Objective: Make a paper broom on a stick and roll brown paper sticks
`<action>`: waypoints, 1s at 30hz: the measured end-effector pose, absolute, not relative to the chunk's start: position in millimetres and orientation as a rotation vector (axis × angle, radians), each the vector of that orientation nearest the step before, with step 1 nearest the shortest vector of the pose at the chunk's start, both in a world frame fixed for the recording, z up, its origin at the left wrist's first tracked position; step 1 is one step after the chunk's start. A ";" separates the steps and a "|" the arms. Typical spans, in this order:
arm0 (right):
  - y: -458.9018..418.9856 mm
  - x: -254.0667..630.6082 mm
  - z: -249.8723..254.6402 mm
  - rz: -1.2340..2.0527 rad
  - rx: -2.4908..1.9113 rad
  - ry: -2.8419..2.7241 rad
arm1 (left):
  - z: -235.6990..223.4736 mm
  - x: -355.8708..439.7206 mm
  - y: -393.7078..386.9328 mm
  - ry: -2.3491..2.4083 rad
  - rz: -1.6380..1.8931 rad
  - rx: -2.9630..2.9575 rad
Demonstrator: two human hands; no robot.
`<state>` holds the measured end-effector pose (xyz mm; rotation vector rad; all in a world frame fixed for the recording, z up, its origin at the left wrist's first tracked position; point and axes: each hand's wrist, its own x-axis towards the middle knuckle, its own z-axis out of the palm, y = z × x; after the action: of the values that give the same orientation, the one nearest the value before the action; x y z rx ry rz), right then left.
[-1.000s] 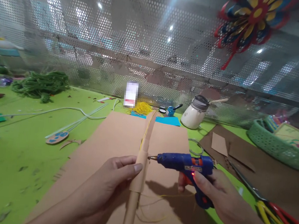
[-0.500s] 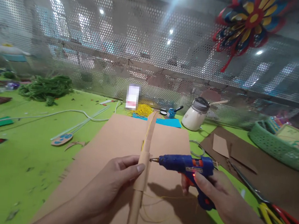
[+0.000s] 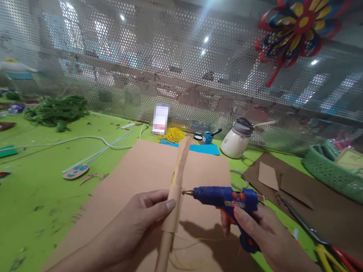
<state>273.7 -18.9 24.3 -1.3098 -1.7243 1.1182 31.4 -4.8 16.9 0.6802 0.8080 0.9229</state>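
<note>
My left hand (image 3: 144,213) is closing on the tan paper roll (image 3: 164,253), the thumb lying on the outer paper band (image 3: 170,222) that is encircling the roll and the fingers curling behind its left side. The roll is running lengthwise over the middle of a large tan sheet (image 3: 129,182), its near end pointing towards me. A flat tan strip (image 3: 184,155) is extending from the band towards the far edge, with a yellow string (image 3: 178,163) lying along it.

My right hand (image 3: 265,232) is wrapping around the handle of a blue glue gun (image 3: 223,197), palm closed and forefinger at the orange trigger. The gun is pointing left, its metal nozzle sitting just beside the band's right edge; I cannot tell whether the two are touching.

Beyond the sheet, a blue paper piece (image 3: 210,149), a yellow string heap (image 3: 173,134), a small blue pot (image 3: 207,138) and a white jar with a dark lid (image 3: 236,141) are occupying the far side of the green worktop (image 3: 32,199). At right, scissors (image 3: 308,229) with red and yellow handles are lying partly over a brown sheet (image 3: 304,187), near a green basket (image 3: 339,177). At far left, a bundle of green cord (image 3: 58,110) is resting before the perforated panel (image 3: 137,60).
</note>
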 end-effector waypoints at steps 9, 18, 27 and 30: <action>-20.3 271.2 26.1 1.213 -1.290 -1.621 | 23.6 28.3 -2.3 0.808 0.897 0.652; -17.0 272.4 21.6 1.249 -1.217 -1.649 | 23.6 31.2 -6.1 0.807 0.918 0.612; -17.4 273.5 22.4 1.255 -1.201 -1.636 | 22.6 35.1 -5.3 0.839 0.983 0.655; -15.6 271.9 20.4 1.266 -1.175 -1.587 | 23.3 34.2 -6.0 0.829 0.963 0.636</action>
<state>271.9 -15.6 20.4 -1.1755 -1.5866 1.2659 34.2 -6.0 23.3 0.6359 0.8293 0.9625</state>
